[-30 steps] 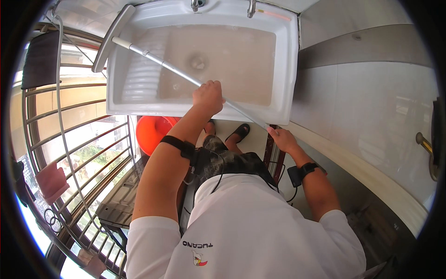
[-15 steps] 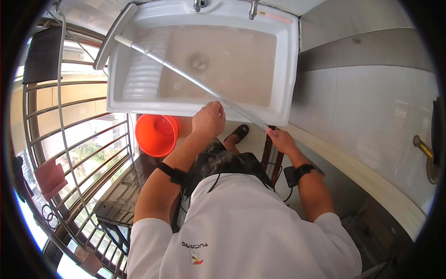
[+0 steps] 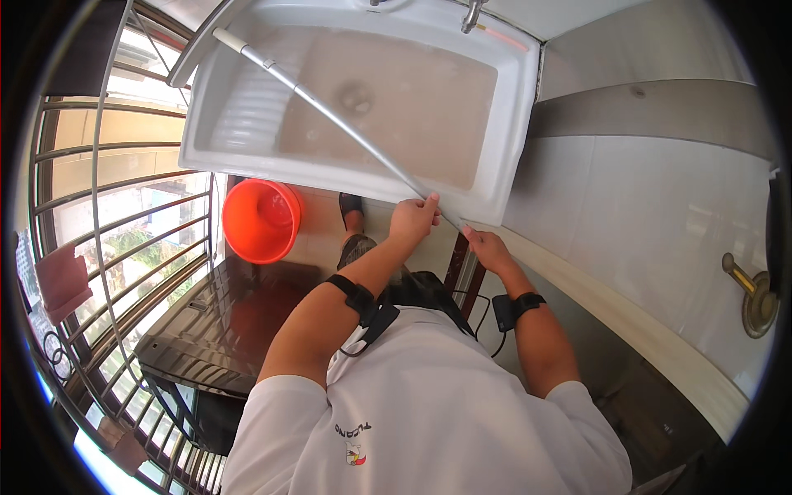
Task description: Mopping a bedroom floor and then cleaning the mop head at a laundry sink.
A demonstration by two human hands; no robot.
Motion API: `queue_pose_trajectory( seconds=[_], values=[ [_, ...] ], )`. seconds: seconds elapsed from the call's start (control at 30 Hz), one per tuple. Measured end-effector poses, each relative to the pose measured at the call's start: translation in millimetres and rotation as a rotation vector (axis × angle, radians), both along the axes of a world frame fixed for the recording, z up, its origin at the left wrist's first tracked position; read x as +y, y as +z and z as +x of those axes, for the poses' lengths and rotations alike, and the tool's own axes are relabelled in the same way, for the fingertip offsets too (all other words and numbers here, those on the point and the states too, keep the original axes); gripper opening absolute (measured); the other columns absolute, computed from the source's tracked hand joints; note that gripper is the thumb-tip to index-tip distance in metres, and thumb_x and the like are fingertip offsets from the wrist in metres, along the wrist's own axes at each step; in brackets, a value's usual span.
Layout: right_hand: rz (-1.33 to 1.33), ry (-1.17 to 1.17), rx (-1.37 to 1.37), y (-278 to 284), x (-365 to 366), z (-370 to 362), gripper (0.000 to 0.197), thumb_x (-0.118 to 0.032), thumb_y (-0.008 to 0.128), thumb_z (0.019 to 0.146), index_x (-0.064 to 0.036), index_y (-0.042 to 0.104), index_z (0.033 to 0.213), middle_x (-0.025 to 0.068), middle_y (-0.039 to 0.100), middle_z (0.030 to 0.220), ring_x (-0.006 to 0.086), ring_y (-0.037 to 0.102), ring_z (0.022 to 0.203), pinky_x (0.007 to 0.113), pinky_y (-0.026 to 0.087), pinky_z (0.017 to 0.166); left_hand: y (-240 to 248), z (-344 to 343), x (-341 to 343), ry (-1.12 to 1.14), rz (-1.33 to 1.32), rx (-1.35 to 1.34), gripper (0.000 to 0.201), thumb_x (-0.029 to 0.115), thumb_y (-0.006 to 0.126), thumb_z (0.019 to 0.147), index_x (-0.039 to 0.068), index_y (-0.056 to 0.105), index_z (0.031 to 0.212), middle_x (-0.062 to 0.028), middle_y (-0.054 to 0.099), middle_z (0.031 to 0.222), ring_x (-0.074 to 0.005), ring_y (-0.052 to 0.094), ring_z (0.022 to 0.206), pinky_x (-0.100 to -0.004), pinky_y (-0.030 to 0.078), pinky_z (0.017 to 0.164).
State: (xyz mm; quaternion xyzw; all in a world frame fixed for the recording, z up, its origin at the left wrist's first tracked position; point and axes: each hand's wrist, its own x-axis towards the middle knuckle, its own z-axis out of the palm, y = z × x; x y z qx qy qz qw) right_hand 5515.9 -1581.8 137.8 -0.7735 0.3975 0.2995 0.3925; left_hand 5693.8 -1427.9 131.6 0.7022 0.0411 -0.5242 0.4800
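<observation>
A long silver pole [image 3: 355,136] slants over a white sink [image 3: 346,181]. Its far white end meets a long, flat grey head [image 3: 196,51] at the sink's left rim, and together they look like a flat mop. My left hand [image 3: 415,219] is closed on the lower part of the pole, just past the sink's front edge. Close by, my right hand [image 3: 488,247] grips the pole's near end, thumb on top. Murky brownish water [image 3: 421,107] fills the basin, with a round drain showing dimly through it.
Below the sink's left front stands an orange bucket [image 3: 262,247]. A dark brown cabinet or table [image 3: 223,322] is beside the barred window [image 3: 124,190] on the left. Metal taps [image 3: 473,15] rise at the back. A white panelled wall [image 3: 635,198] bounds the right.
My left hand has moved right and taken hold of the pole, nearer my right hand. The view has turned and shifted. One foot now shows farther left, next to the bucket.
</observation>
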Motion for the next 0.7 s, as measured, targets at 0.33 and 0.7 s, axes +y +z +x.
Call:
queue_pose_trajectory(
  seconds=[0.33,0.7],
  values=[
    [0.157,-0.129,-0.091,-7,-5,-17,0.064,-0.063,0.049,0.093,-0.0019,0.066,0.085,0.0092,0.064,0.07,0.0259,0.064,0.07,0.037,0.048,0.07,-2,-9,-3,0.034,0.023,-0.035,0.051,0.046,0.057,0.095,0.001,0.07,0.077,-0.0053,0.066,0.063,-0.0143,0.058,0.05,-0.0306,0.048,0.053],
    [-0.023,0.072,-0.113,24,5,11,0.067,-0.061,0.044,0.096,0.0022,0.062,0.082,0.0242,0.063,0.078,0.0426,0.06,0.079,0.046,0.046,0.074,4,8,-10,0.068,0.055,0.035,0.05,0.041,0.055,0.098,-0.003,0.066,0.075,-0.0071,0.063,0.061,-0.0143,0.057,0.049,-0.0282,0.048,0.049]
  ],
)
